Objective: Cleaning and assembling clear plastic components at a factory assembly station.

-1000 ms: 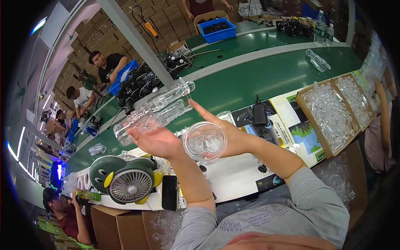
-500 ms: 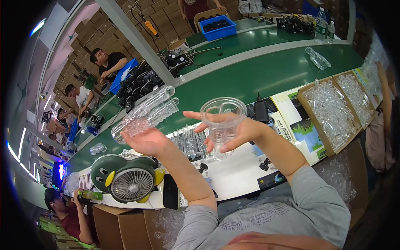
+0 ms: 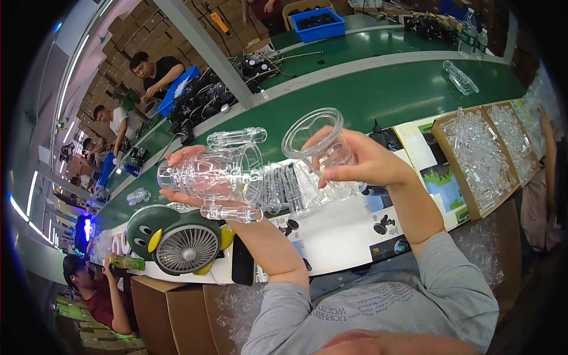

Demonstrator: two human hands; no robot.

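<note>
Clear plastic housing with two side tubes lies sideways in the left hand, raised above the desk, its open end turned toward the right. The left fingers curl around its narrow end from behind, holding it, with the palm under the body. Just beside it, close to that open end but apart from it, the right hand holds a clear round plastic cup-shaped part with a wide rim, tilted so that its mouth faces up and left; the right fingers are wrapped about its lower body with the thumb below. Under both hands a white printed sheet covers the desk, with a row of clear parts lying on it. A green penguin-shaped desk fan stands at the left edge of the desk, near the left forearm. At the right, cardboard boxes of small clear plastic pieces sit well apart from the hands. Beyond the desk runs a green conveyor belt, where other people work at the far left.
</note>
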